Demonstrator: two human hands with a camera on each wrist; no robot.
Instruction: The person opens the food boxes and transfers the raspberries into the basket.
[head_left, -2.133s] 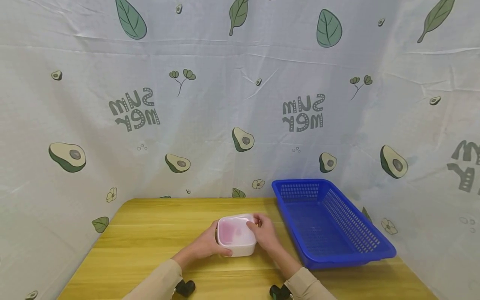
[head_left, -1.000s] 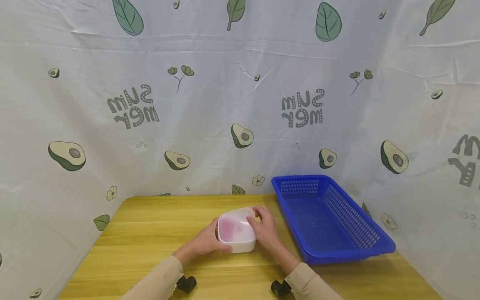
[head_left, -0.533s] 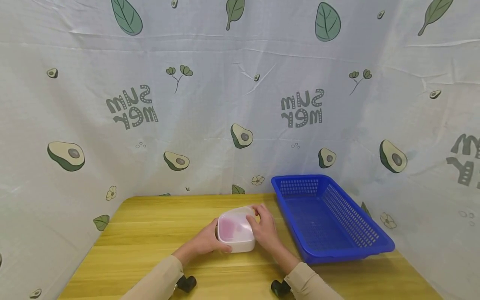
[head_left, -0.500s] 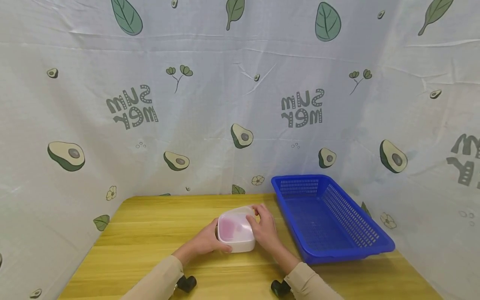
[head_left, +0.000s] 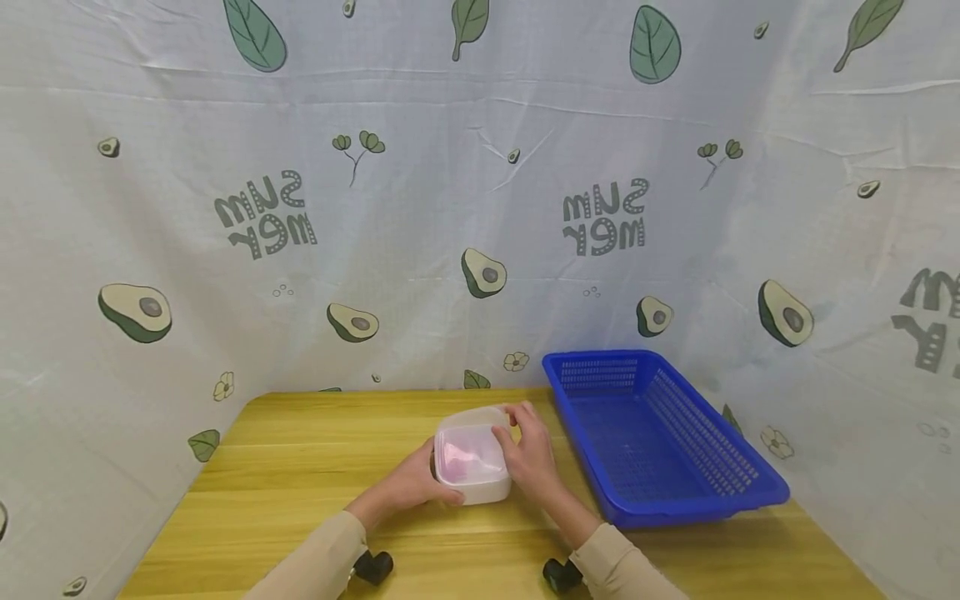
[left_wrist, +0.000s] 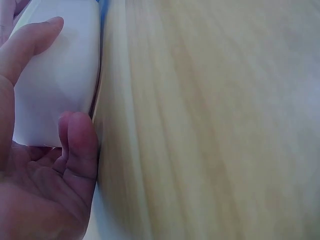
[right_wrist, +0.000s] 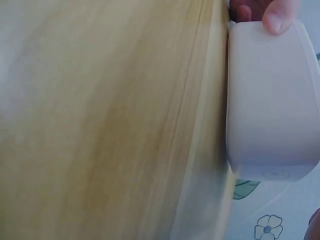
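Observation:
A white plastic food container (head_left: 486,493) with a translucent lid (head_left: 471,461) sits near the middle of the wooden table. Something pinkish shows through the lid, whose far right side is raised. My left hand (head_left: 411,481) grips the container's left side, thumb along the near wall; the left wrist view shows the thumb (left_wrist: 37,37) on the white wall and fingers curled beneath the end. With thumb and fingers, my right hand (head_left: 531,458) pinches the lid at its far right corner. In the right wrist view the container (right_wrist: 272,100) hides most of that grip.
A blue perforated plastic basket (head_left: 592,467) stands to the right of my right hand. The yellowish wooden table (head_left: 315,450) ends at the back against a patterned white curtain (head_left: 420,250). Black wrist cameras (head_left: 373,568) sit below both sleeves.
The lid's far side has risen, and my right fingers have shifted slightly farther back with it. My left hand keeps its hold on the container.

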